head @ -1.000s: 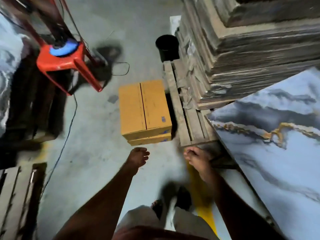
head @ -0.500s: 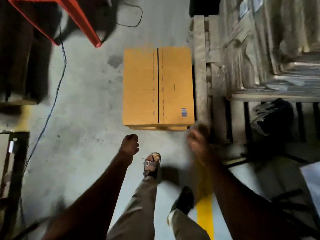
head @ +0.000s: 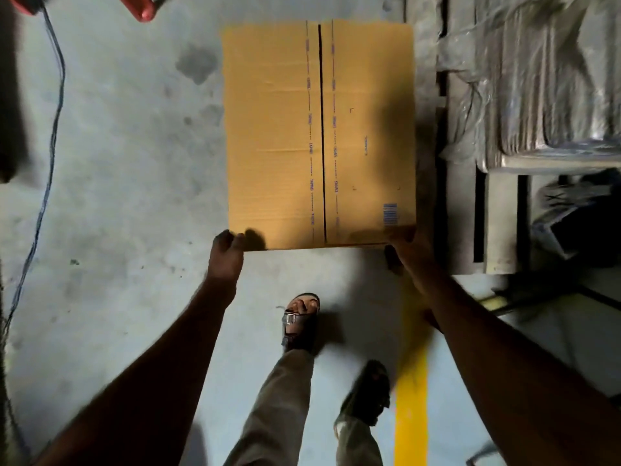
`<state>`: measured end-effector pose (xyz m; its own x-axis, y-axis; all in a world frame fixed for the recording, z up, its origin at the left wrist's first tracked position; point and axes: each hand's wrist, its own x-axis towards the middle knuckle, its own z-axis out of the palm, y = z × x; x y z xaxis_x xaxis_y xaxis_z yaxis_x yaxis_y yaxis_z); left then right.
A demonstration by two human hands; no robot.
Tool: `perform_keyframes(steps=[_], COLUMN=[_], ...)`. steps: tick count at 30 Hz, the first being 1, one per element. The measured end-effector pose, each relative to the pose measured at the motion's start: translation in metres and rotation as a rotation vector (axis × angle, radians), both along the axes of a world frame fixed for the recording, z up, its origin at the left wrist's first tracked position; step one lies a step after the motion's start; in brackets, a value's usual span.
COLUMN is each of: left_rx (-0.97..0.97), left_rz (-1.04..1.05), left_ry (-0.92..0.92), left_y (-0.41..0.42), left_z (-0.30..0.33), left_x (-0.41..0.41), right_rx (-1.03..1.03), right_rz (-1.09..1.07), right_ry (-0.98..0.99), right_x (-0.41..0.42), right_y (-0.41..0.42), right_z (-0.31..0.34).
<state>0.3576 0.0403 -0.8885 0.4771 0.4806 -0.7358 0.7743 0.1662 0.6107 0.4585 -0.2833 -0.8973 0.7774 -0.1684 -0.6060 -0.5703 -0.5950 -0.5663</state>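
- Cardboard box [head: 319, 129] lies flat on the concrete floor [head: 117, 163], flaps closed, just beside a wooden pallet [head: 463, 196]
- Left hand [head: 225, 253] sits at the box's near-left corner with fingers curled; whether they grip the edge cannot be told
- Right hand [head: 408, 253] holds the near-right corner, fingers wrapped round it, thumb pointing down

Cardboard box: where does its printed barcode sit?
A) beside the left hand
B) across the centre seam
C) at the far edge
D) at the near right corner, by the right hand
D: the barcode on the cardboard box sits just above the right hand.
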Motion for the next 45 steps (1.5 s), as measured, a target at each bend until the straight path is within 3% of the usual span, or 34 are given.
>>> perform_keyframes(steps=[2,6,9,15,21,30,37,45], left_rx=[-0.030,0.034,0.129,0.126,0.294,0.445,0.330,0.014], left_rz=[0.032,0.295,0.368,0.441,0.428,0.474,0.421,0.190], left_ry=[-0.058,-0.067,-0.094,-0.271,-0.427,-0.698,-0.850,-0.969], left_y=[-0.005,-0.012,-0.008,-0.018,-0.042,-0.087,-0.143,-0.265], left_z=[0.011,0.050,0.077,0.154,0.262,0.470,0.611,0.666], left_x=[0.005,0.024,0.039,0.060,0.050,-0.050,-0.136,-0.208], right_rx=[0.023,-0.025,-0.045,0.151,0.228,0.384,0.392,0.147], right_rz=[-0.014,-0.151,-0.221,-0.343,-0.387,-0.462,-0.556,-0.784], right_ry=[0.004,0.055,-0.029,-0.243,-0.446,-0.724,-0.967,-1.193], right_x=[-0.002,0.006,0.011,0.011,-0.047,-0.173,-0.265,-0.386], right_y=[-0.018,0.005,0.010,0.025,-0.001,-0.038,-0.092,-0.216], right_z=[-0.025,0.030,0.059,0.156,0.240,0.421,0.568,0.650])
